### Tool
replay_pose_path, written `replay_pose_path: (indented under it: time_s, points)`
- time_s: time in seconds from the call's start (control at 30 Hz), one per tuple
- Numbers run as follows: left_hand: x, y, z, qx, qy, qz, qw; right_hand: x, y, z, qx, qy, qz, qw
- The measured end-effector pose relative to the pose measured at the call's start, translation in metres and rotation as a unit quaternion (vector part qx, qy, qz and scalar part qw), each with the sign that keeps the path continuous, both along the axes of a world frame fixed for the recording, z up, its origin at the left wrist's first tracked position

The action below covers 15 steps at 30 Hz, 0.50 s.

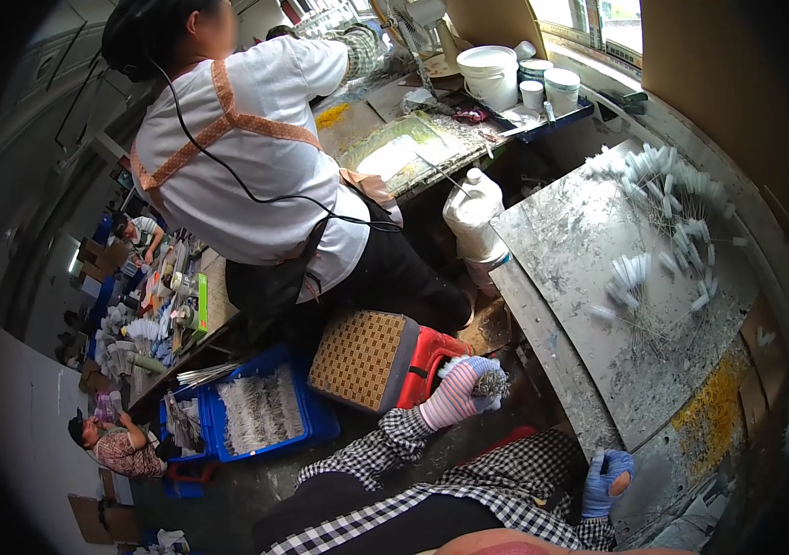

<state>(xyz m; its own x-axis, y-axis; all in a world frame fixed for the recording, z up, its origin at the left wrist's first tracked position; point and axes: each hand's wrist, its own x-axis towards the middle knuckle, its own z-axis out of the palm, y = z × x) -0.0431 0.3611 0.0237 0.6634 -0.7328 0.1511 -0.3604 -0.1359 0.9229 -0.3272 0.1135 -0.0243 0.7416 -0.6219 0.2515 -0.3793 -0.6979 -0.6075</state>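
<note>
While left fingers (480,366) clasp a grey bundle (493,384), right fingers (610,460) curled

from the blue-gloved right hand (602,483), a lane runs forward over the grey board (612,347), bare in its near middle, up to the heaped white-bristled wire brushes (667,208), whose thin wires jut into it. the red stool (433,359) crowds the pink-striped left hand (455,396) on its left; a white jug (475,220) blocks the board's far left corner.
</note>
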Motion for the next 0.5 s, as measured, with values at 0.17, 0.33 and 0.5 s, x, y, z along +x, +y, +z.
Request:
replay_pose_path:
  time_s: [0.17,0.33,0.5]
  points:
    - [0.000,0.001,-0.001,-0.002,-0.026,-0.003,1.000,-0.007,-0.004,-0.018,0.023,0.024,-0.008,0.999]
    - [-0.001,0.000,0.000,-0.006,-0.015,-0.006,1.000,0.004,0.001,0.002,0.011,0.001,-0.009,1.000]
    - [-0.002,0.000,0.003,0.001,-0.030,-0.015,0.999,0.003,0.000,0.001,0.007,-0.010,-0.004,1.000]
